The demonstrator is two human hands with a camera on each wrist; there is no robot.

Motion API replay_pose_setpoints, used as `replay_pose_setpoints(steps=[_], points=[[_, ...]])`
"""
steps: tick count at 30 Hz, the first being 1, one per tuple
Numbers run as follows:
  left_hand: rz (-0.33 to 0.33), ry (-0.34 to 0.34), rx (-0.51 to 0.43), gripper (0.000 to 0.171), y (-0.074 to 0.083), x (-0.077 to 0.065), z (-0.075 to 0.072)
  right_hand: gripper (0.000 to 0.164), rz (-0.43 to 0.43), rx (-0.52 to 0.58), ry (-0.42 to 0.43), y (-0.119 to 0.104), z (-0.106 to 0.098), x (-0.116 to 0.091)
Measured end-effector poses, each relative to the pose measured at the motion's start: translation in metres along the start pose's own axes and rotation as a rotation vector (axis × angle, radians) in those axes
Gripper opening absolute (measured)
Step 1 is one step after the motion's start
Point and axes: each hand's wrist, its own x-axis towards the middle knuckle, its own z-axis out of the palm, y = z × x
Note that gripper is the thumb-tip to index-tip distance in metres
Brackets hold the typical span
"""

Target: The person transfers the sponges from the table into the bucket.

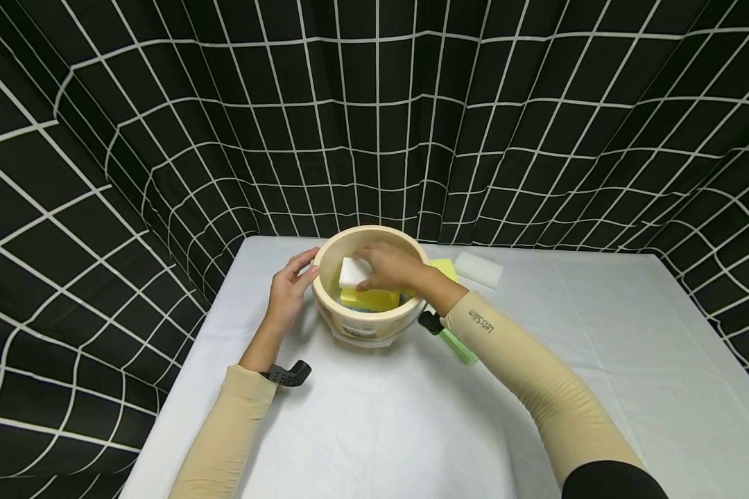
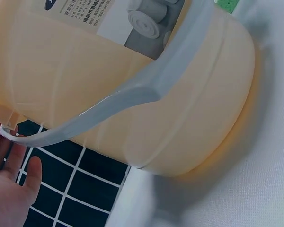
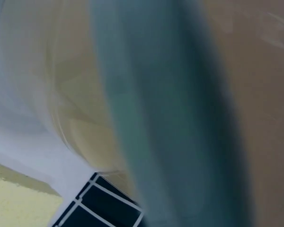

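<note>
A cream plastic bucket (image 1: 326, 294) stands upright near the far edge of the white table, its grey handle (image 2: 132, 92) hanging down the near side. Inside it, my right hand (image 1: 390, 267) grips a white sponge block (image 1: 353, 272) between thumb and fingers. Under that block lies a yellow sponge (image 1: 371, 299), with a bit of blue showing below. My left hand (image 1: 289, 291) touches the bucket's left side at the rim, fingers fairly straight, beside the handle's joint. In the right wrist view the handle and bucket wall hide the right hand's fingers.
To the bucket's right on the table (image 1: 412, 416) lie a yellow sponge (image 1: 444, 269), a white sponge block (image 1: 479, 269) and a green sponge (image 1: 458, 346), partly covered by the right forearm. A black curtain (image 1: 393, 125) with white grid lines hangs behind and around the table.
</note>
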Motion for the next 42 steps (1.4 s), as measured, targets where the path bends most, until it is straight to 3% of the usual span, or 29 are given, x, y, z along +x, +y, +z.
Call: replay_pose_setpoints(steps=[24,35,42], points=[[0.002,0.013,-0.003,0.038,0.0,-0.001,0.002,0.065,-0.01,-0.062,-0.059,0.0,0.003,-0.001],[-0.034,0.003,0.009,0.038,0.002,-0.001,0.002,0.056,-0.061,0.004,0.044,0.004,-0.015,-0.01],[-0.037,-0.009,0.028,0.039,0.025,-0.009,0.006,0.04,-0.091,0.013,0.193,0.005,-0.026,-0.024]])
